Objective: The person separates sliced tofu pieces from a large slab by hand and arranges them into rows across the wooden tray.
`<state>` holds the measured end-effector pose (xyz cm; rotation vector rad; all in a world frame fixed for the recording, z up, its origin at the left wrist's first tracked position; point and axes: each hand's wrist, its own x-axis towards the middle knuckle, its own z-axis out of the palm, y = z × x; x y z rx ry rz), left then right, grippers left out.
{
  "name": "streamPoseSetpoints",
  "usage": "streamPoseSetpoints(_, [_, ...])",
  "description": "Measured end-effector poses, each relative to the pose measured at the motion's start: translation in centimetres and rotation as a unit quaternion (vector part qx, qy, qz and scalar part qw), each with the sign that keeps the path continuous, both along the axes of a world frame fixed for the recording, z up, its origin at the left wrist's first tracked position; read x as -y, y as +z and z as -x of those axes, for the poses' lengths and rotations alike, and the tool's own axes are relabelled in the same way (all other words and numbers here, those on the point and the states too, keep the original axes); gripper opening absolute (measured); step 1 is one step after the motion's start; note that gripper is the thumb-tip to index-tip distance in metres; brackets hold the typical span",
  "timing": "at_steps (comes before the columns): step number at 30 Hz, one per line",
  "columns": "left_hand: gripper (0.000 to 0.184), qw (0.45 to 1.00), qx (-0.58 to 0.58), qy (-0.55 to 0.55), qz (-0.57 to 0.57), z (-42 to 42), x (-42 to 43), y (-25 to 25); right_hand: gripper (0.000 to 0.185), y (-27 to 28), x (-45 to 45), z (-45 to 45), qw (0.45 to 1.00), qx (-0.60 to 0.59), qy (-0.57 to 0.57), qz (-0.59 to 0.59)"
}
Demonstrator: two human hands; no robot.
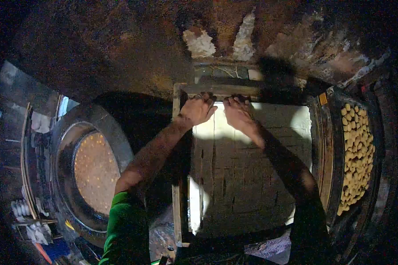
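A wide, pale slab [252,176] with cut lines across its surface lies in a wooden frame [177,154] in front of me. At its far edge, my left hand [198,109] rests with bent fingers and the thumb towards the right. Close beside it, my right hand [239,114] is closed in the same way at that edge. Shadow covers the fingertips of both hands, so whatever they grip is hidden. A long line runs down the slab's left part, and bright light falls around the hands.
To the left stands a large round pan [64,172] of brownish liquid with small pale pieces floating in it. Many short yellowish pieces [356,154] fill a tray on the right. A stained wall [132,48] rises behind the frame.
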<state>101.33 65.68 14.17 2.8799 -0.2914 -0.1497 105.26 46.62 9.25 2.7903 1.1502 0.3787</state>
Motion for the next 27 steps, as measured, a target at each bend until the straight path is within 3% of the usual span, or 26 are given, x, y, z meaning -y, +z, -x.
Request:
streamPoseSetpoints(1, [0.038, 1.0, 0.001, 0.0, 0.001, -0.5, -0.5, -0.5, 0.045, 0.4, -0.3, -1.5, 0.994, -0.112, 0.009, -0.012])
streamPoseSetpoints(3, [0.039, 0.987, 0.067, -0.142, 0.042, -2.0, -1.9, -1.7, 0.045, 1.1, -1.1, -4.5, 0.943, -0.329, 0.026, -0.037])
streamPoseSetpoints(4, [0.039, 0.987, 0.068, -0.141, 0.042, -2.9, -2.2, -2.8, 0.049, 1.9, -1.0, -5.6, 0.924, -0.382, 0.033, -0.005])
streamPoseSetpoints(6, [0.04, 0.931, 0.228, -0.244, 0.147, -4.0, -2.3, -3.6, 0.048, 2.3, -0.4, -6.0, 0.908, -0.409, 0.079, -0.053])
streamPoseSetpoints(7, [0.04, 0.932, 0.227, -0.242, 0.148, -3.8, -2.3, -3.4, 0.047, 2.1, 0.0, -6.2, 0.886, -0.434, 0.125, -0.102])
streamPoseSetpoints(8, [0.041, 0.935, 0.229, -0.23, 0.141, -3.2, -2.2, -3.2, 0.044, 1.8, 0.7, -5.8, 0.914, -0.369, 0.141, -0.09])
streamPoseSetpoints(11, [0.046, 0.948, 0.229, -0.205, 0.078, -2.2, -2.3, -3.3, 0.044, 0.8, 2.5, -5.7, 0.9, -0.33, 0.236, -0.157])
streamPoseSetpoints(13, [0.046, 0.984, 0.073, -0.155, 0.045, -2.0, -2.0, -1.6, 0.042, 1.2, 2.5, -6.0, 0.909, -0.343, 0.206, -0.116])
streamPoseSetpoints(15, [0.045, 0.988, 0.053, -0.14, 0.048, -2.1, -1.4, -0.5, 0.04, 1.6, 2.3, -6.5, 0.917, -0.352, 0.174, -0.074])
streamPoseSetpoints(16, [0.045, 0.991, 0.033, -0.123, 0.049, -2.3, -1.2, -0.3, 0.038, 1.7, 2.0, -6.8, 0.85, -0.494, 0.113, -0.142])
streamPoseSetpoints(18, [0.044, 0.988, 0.023, -0.146, 0.042, -3.2, -1.2, -0.9, 0.036, 1.9, 1.7, -7.3, 0.755, -0.62, 0.048, -0.208])
streamPoseSetpoints(20, [0.044, 0.985, 0.012, -0.17, 0.034, -3.4, -1.3, -1.7, 0.032, 2.1, 1.6, -7.5, 0.89, -0.427, 0.15, -0.059])
streamPoseSetpoints(21, [0.043, 0.981, 0.04, -0.187, 0.038, -3.2, -1.3, -1.4, 0.032, 1.2, 1.8, -7.6, 0.89, -0.427, 0.15, -0.061])
streamPoseSetpoints(23, [0.043, 0.976, 0.07, -0.204, 0.041, -2.8, -1.2, -1.3, 0.031, -1.4, 2.6, -8.0, 0.901, -0.288, 0.265, -0.188])
streamPoseSetpoints(24, [0.042, 0.983, 0.082, -0.166, 0.008, -2.6, -1.3, -1.7, 0.031, 0.4, 2.4, -7.9, 0.901, -0.287, 0.265, -0.187])
streamPoseSetpoints(26, [0.041, 0.992, 0.027, -0.126, 0.002, -2.6, -0.6, 0.9, 0.029, 5.3, 1.8, -7.4, 0.863, -0.454, 0.183, -0.122])
streamPoseSetpoints(27, [0.041, 0.991, 0.026, -0.129, 0.005, -2.4, -0.5, 0.8, 0.029, 5.0, 1.9, -7.7, 0.864, -0.455, 0.18, -0.122])
